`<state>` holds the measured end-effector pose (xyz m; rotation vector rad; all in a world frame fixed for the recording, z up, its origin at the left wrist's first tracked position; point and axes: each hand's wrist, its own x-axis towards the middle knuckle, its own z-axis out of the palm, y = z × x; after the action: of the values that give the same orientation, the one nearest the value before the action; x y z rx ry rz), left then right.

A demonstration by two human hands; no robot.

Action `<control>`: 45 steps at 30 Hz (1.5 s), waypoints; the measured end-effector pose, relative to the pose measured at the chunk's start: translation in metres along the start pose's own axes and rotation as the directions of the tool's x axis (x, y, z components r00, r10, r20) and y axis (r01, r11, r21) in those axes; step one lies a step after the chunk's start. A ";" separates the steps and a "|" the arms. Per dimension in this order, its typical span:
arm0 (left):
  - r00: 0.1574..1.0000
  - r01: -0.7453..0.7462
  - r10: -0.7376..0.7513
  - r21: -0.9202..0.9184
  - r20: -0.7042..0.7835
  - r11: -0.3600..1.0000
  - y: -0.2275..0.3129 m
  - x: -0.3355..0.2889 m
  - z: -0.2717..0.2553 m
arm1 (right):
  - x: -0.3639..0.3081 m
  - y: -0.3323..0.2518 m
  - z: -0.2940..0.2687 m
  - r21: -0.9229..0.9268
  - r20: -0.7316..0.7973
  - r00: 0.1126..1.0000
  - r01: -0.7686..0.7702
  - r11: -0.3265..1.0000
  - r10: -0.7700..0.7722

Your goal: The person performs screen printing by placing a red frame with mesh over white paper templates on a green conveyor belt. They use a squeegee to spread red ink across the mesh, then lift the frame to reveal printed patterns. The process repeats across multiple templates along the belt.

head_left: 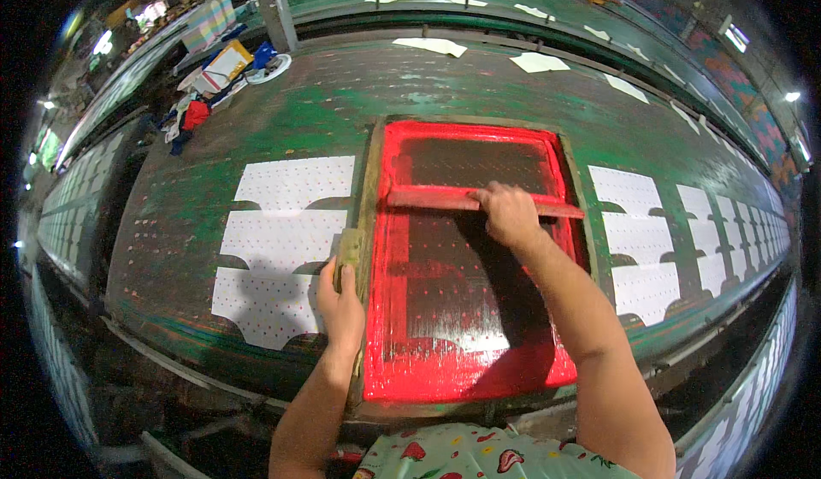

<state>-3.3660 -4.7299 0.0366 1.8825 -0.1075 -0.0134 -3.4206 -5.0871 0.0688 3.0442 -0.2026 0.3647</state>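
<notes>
Right hand (509,214) clamped on a red squeegee (445,199) across the red-inked printing screen (466,368), left hand (342,304) gripping its wooden frame edge (369,188), white cloth pieces (286,239) on the green table (325,111)

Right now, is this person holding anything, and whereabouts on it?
Yes. The right hand grips the red squeegee near the middle of its bar. The left hand clasps the left wooden side of the printing frame.

Right hand (510,214) gripping red squeegee (445,199) across red-inked screen frame (469,261); left hand (341,298) clasping frame's left edge; white dotted fabric pieces (282,244) on green surface (342,111).
</notes>
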 end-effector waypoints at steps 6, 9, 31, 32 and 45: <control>0.999 -0.013 0.013 0.015 -0.032 1.000 -0.008 0.002 0.004 | 0.096 0.055 0.035 -0.029 -0.031 0.999 -0.011 1.000 0.010; 0.996 0.035 -0.029 0.076 -0.079 0.996 -0.007 0.001 0.007 | 0.135 0.074 0.038 -0.005 0.074 0.994 -0.076 0.997 0.076; 0.994 -0.001 0.022 0.179 -0.112 0.984 -0.013 0.008 0.010 | 0.078 0.054 -0.015 0.088 0.304 0.950 0.048 0.995 -0.073; 0.993 -0.015 0.036 0.184 -0.113 0.983 -0.014 0.008 0.009 | 0.060 0.043 -0.022 0.073 0.345 0.936 0.044 0.996 -0.067; 0.998 -0.052 0.056 0.149 -0.020 0.988 0.011 -0.010 -0.006 | -0.201 -0.108 -0.104 0.158 0.388 0.920 -0.009 0.987 -0.054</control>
<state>-3.3767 -4.7268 0.0488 2.0268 -0.1463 0.0557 -3.6237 -4.9473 0.1158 3.2398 -0.1643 -0.2500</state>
